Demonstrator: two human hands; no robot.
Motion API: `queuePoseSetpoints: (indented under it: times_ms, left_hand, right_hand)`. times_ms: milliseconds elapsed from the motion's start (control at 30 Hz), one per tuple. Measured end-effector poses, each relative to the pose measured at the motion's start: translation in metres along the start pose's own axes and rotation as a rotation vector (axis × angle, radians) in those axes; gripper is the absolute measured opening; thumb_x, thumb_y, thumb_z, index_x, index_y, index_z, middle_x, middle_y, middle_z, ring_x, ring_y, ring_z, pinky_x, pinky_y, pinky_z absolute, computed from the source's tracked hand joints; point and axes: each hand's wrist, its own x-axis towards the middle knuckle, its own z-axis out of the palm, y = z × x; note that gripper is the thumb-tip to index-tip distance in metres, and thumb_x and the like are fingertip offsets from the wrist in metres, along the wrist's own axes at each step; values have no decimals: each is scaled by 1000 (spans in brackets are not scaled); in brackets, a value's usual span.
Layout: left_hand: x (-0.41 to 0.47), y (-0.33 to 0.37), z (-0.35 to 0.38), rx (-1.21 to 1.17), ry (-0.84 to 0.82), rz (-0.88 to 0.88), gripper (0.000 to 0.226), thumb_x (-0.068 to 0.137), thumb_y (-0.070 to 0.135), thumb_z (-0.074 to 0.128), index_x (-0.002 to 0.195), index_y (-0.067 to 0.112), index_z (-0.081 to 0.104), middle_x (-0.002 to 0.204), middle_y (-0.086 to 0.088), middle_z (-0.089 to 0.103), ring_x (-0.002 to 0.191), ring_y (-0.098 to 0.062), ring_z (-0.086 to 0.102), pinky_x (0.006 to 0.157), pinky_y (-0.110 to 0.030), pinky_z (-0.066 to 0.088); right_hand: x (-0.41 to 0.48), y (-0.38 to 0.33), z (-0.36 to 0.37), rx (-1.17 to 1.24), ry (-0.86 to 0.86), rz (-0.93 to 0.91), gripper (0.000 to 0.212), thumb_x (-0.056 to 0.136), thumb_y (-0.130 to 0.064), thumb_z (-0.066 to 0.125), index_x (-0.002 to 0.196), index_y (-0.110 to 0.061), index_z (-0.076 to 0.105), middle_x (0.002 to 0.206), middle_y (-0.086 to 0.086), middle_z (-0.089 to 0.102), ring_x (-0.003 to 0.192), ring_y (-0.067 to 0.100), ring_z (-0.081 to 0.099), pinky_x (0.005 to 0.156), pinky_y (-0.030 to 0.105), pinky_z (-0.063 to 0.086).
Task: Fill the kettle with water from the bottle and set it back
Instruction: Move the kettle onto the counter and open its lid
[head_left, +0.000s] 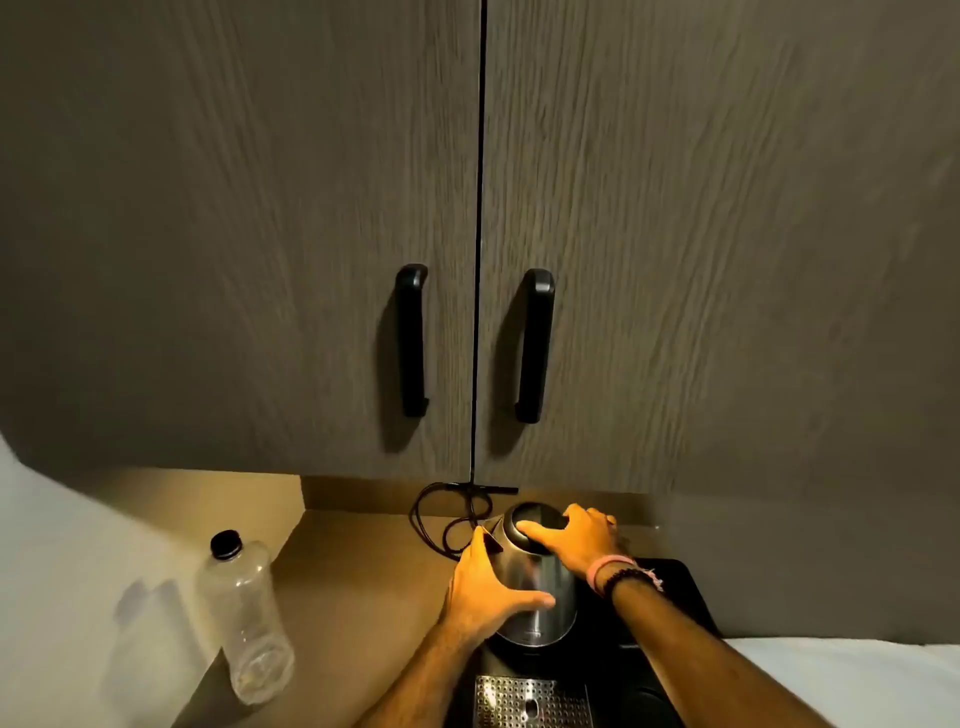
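Note:
A steel kettle (540, 597) with a black lid stands upright on its black base, on a black tray (675, 587) on the counter. My left hand (483, 592) wraps around the kettle's left side, thumb across its front. My right hand (576, 535) lies flat on the black lid, fingers spread over it; bracelets circle that wrist. A clear plastic bottle (244, 618) with a black cap stands upright at the left of the counter, apart from both hands. It looks nearly empty.
Two closed wooden cabinet doors with black handles (413, 340) hang just above the counter. A black cable (447, 519) loops behind the kettle. A perforated metal drip grate (530, 701) sits at the front. White fabric (857, 680) lies at right, a white wall at left.

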Motion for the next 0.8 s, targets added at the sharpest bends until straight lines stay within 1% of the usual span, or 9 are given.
queuePoseSetpoints:
  times_ms: [100, 200, 367, 400, 500, 533, 600, 667, 800]
  left_hand:
    - [5, 1, 7, -82, 42, -14, 147, 29, 70, 90, 151, 25, 23, 150, 3, 44, 136, -18, 42, 108, -39, 44]
    - [10, 2, 12, -127, 51, -59, 151, 28, 68, 91, 152, 25, 16, 148, 1, 44, 134, -21, 44, 102, -35, 45]
    - [12, -1, 14, -145, 57, -73, 150, 28, 69, 91, 150, 25, 15, 145, -2, 47, 131, -24, 46, 97, -33, 46]
    - [13, -1, 14, -144, 57, -73, 148, 28, 68, 91, 149, 27, 16, 144, -2, 47, 131, -23, 47, 98, -34, 47]
    - [15, -2, 14, -174, 53, -69, 150, 24, 71, 91, 147, 30, 17, 145, -1, 47, 132, -23, 46, 105, -45, 47]
    - [16, -1, 14, -184, 43, -75, 152, 22, 72, 91, 147, 31, 15, 146, -1, 45, 133, -24, 45, 106, -46, 45]
    - [17, 0, 17, -200, 29, -83, 156, 19, 73, 90, 147, 33, 10, 147, -2, 42, 135, -26, 41, 108, -48, 43]
    - [19, 1, 19, -213, 20, -89, 158, 19, 72, 90, 148, 32, 8, 147, -4, 41, 135, -27, 41, 108, -50, 43]
    - [21, 2, 19, -213, 23, -88, 152, 24, 70, 91, 147, 28, 12, 142, -2, 45, 130, -25, 45, 106, -48, 45]
  right_hand:
    - [1, -4, 1, 16, 61, 9, 86, 54, -86, 59, 105, -17, 65, 112, 5, 67, 100, 25, 57, 80, 37, 49]
    - [1, -4, 3, 8, 79, -21, 65, 65, -75, 57, 93, -17, 65, 100, 4, 68, 96, 25, 56, 83, 42, 52]
    - [3, 0, -4, 104, 73, -45, 64, 78, -72, 46, 75, -13, 71, 83, 9, 72, 83, 30, 65, 80, 41, 55]
    - [5, 2, -6, 128, 47, -46, 64, 83, -69, 44, 77, -11, 72, 88, 11, 73, 87, 33, 66, 81, 41, 53]
    - [15, 18, -8, 269, 5, -12, 55, 98, -51, 40, 107, -7, 72, 124, 21, 67, 118, 40, 57, 94, 40, 41]
    - [16, 25, -8, 338, 12, 21, 51, 101, -45, 40, 113, -5, 69, 130, 23, 64, 120, 40, 56, 96, 40, 40]
    - [12, 38, -6, 441, 17, 38, 39, 103, -35, 39, 109, -8, 67, 128, 24, 64, 109, 36, 59, 97, 43, 43]
    - [8, 44, -2, 521, 4, 31, 34, 104, -38, 39, 108, -17, 66, 124, 16, 65, 102, 27, 58, 93, 40, 44]
    - [10, 42, -2, 597, -5, 33, 35, 104, -41, 39, 118, -21, 63, 133, 14, 61, 115, 29, 56, 94, 37, 40]
